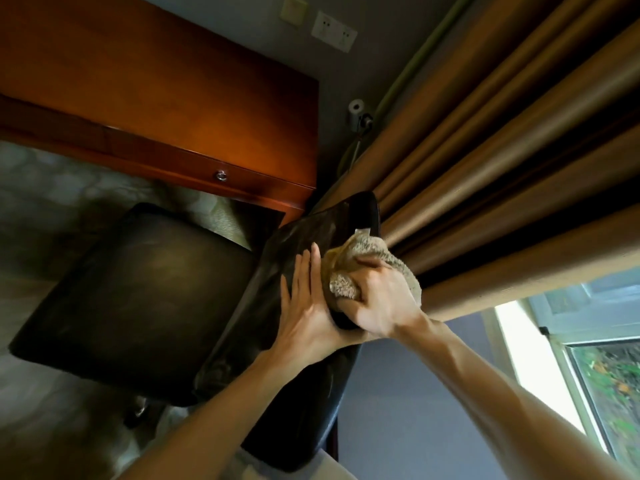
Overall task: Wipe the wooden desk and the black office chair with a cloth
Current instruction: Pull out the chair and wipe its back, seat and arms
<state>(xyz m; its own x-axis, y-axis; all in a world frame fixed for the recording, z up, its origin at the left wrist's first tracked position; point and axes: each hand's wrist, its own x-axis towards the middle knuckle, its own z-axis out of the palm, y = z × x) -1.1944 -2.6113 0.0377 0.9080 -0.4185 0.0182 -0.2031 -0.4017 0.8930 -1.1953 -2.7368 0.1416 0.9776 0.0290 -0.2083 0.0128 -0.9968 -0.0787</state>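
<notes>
The black office chair (145, 289) fills the lower left, its seat toward the desk and its backrest running from the middle down to the bottom. My right hand (381, 303) grips a bunched beige cloth (367, 261) and presses it on the top edge of the backrest. My left hand (308, 303) lies flat, fingers together, on the front face of the backrest just left of the cloth. The wooden desk (156, 91) with a drawer knob (221, 175) stands beyond the chair at the upper left.
Heavy brown curtains (502, 150) hang right behind the chair back. A window (588, 358) is at the lower right. Wall sockets (334, 31) and a small white device (356, 110) sit on the grey wall. Patterned carpet (45, 202) lies under the chair.
</notes>
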